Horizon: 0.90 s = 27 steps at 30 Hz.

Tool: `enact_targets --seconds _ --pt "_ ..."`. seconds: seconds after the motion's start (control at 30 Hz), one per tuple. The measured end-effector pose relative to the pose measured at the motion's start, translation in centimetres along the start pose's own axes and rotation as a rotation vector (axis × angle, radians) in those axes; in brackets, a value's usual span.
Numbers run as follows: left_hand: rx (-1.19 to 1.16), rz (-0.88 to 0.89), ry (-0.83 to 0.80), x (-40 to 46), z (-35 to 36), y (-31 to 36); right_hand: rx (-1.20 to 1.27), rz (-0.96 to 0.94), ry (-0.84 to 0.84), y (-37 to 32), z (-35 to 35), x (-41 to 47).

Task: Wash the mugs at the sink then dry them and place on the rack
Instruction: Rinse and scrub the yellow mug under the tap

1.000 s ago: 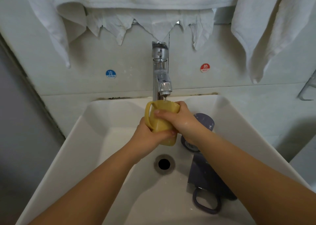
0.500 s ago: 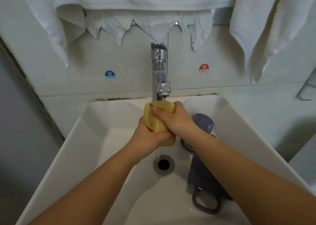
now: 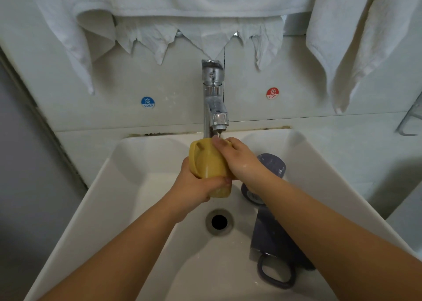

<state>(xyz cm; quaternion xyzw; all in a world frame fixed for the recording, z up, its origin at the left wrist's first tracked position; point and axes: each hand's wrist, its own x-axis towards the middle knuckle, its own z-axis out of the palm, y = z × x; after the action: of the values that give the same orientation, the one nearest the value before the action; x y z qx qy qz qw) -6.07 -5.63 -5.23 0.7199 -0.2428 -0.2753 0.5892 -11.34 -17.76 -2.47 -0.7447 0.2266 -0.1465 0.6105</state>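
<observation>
One yellow mug (image 3: 209, 163), two dark mugs (image 3: 271, 166) (image 3: 274, 243), two wall stickers (image 3: 147, 102) (image 3: 272, 93), one tap (image 3: 213, 99)

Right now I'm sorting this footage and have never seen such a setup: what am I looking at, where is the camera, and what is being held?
The camera sits on a person's head, looking down at their two bare hands over a white sink. The left hand grips the lower part of a yellow mug; the right hand wraps its top, fingers over the rim, under the tap, where water runs. Two dark mugs wait in the basin: one behind the right wrist, another nearer, lying with its handle towards the camera. White towels hang above.
</observation>
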Motion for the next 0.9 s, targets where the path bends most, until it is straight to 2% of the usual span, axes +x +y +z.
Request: enact_targets --seconds 0.13,0.3,0.4,0.5,0.67,0.83,0.9 --pt "-0.043 0.006 -0.019 0.2 -0.3 0.1 0.019 -0.015 -0.083 0.0 -0.3 -0.4" --pt "0.022 0.022 0.013 0.1 0.2 0.1 0.007 -0.06 0.065 -0.2 0.4 -0.3" --pt "-0.064 -0.035 0.018 0.2 -0.5 0.3 0.01 -0.053 -0.015 -0.3 0.0 -0.4" --pt "-0.027 -0.001 -0.006 0.0 -0.5 0.5 -0.004 -0.017 -0.07 -0.3 -0.2 -0.6" --pt "-0.021 -0.001 0.036 0.2 -0.1 0.3 -0.071 -0.081 0.09 -0.3 0.7 -0.2" --pt "-0.125 -0.088 0.015 0.4 -0.9 0.3 0.008 -0.063 -0.094 -0.4 -0.4 -0.5" --pt "-0.118 -0.081 -0.019 0.5 -0.8 0.2 -0.004 -0.042 -0.09 -0.4 -0.5 -0.6"
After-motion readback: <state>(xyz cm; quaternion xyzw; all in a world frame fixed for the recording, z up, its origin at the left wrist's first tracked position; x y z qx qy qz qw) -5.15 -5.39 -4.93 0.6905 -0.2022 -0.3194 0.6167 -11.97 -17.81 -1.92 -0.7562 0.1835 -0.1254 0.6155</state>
